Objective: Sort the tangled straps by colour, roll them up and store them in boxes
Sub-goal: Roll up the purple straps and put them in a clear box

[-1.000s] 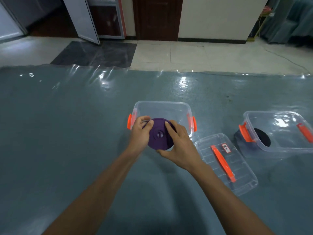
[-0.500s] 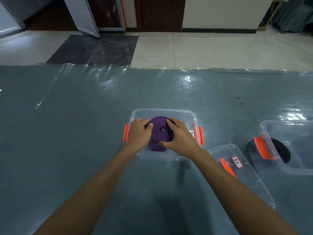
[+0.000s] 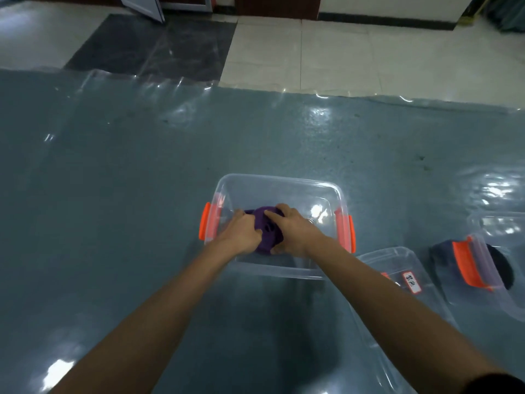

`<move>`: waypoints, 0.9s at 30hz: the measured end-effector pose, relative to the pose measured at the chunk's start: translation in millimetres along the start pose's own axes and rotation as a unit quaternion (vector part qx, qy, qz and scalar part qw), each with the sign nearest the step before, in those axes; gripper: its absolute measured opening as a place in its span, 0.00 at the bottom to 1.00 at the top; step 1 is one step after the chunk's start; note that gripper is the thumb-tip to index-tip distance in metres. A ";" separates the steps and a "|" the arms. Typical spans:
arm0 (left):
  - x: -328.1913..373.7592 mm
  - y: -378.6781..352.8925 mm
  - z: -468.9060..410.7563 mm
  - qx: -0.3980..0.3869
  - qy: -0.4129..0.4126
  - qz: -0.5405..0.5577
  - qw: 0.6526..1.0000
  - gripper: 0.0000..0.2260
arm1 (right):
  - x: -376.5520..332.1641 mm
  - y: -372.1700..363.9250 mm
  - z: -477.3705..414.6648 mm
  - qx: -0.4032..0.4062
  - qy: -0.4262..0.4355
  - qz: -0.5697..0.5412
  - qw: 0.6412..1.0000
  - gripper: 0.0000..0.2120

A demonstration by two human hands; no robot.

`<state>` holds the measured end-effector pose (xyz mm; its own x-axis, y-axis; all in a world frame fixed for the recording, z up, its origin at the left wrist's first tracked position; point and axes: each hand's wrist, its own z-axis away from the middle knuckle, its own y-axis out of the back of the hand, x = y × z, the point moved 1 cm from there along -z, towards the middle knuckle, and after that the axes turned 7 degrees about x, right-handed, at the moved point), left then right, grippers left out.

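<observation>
- A purple strap roll [image 3: 268, 233], wound tight, sat inside the clear box [image 3: 284, 180].
- The left hand [image 3: 243, 234] and right hand [image 3: 297, 230] gripped its edges, fingers [image 3: 274, 216] curled round it.
- A lid [image 3: 395, 260] and a second box [image 3: 500, 297] holding a black roll [image 3: 504, 268] lay to the right.

This is a plain indoor room. A film-covered grey mat [image 3: 113, 194] lies under the grip; pale floor tiles [image 3: 369, 58] and a wooden door [image 3: 277, 5] are beyond it.

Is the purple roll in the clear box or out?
In. The left hand and right hand hold the purple strap roll below the rim of the clear box, between its walls; whether it touches the bottom, cannot tell.
</observation>
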<state>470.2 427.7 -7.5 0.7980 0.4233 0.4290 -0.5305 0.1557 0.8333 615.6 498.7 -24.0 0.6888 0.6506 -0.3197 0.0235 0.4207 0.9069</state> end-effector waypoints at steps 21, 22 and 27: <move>19.9 25.1 31.2 0.055 -0.119 -0.154 0.979 0.12 | 0.0 48.3 62.9 0.190 -0.042 -0.131 0.972 0.20; 27.5 25.5 40.1 0.061 -0.134 -0.136 0.980 0.13 | 1.5 51.4 79.1 0.222 -0.055 -0.142 0.963 0.18; 88.2 8.1 91.9 0.094 -0.236 -0.018 0.967 0.12 | 7.9 49.9 170.0 0.382 -0.100 -0.205 0.896 0.12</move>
<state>562.5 384.3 69.1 0.8803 -0.0414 0.4726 -0.4736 -0.0208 0.8805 745.4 417.3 65.5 0.6223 0.3820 -0.6832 0.7409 -0.0059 0.6716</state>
